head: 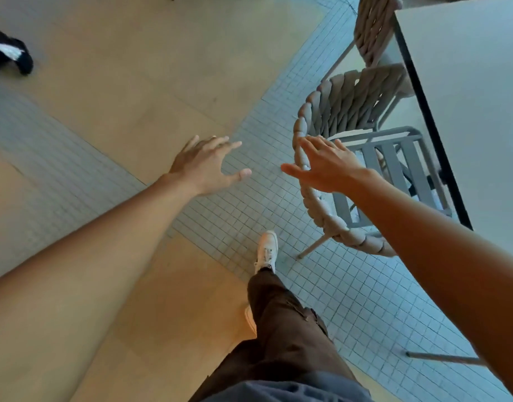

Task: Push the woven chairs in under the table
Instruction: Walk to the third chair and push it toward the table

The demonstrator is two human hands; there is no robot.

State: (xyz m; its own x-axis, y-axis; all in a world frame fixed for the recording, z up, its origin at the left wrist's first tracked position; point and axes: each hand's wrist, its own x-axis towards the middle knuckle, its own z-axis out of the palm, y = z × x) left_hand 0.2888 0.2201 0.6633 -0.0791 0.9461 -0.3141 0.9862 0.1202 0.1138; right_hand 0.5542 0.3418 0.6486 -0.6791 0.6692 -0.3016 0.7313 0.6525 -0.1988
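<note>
At the far left edge a black-and-white shape (pixel 5 52) lay on the tan floor (pixel 127 74), too cut off for you to tell what it was. Your left hand (pixel 204 166) was stretched out over the seam where the tan floor met the band of small pale tiles (pixel 255 181), its fingers (pixel 229 146) spread apart and holding nothing, well clear of any chair. Below it, your white shoe (pixel 266 250) stood on the tiles at the end of a dark brown trouser leg (pixel 281 320).

Your right hand (pixel 327 166) reached forward with its fingers (pixel 313 143) also spread and empty, lying over the curved woven back of the nearer woven chair (pixel 336 111); you could not tell whether it touched the rim or only hovered above it. That chair stood on the tiles just beside the counter (pixel 467 97), with its grey slatted seat (pixel 394 166) partly under the counter's dark edge and its back and rear legs outside it. A second woven chair (pixel 371 27) stood farther along the same side of the counter, close against its edge. The white counter filled the upper right, and your right forearm crossed in front of its near corner.
</note>
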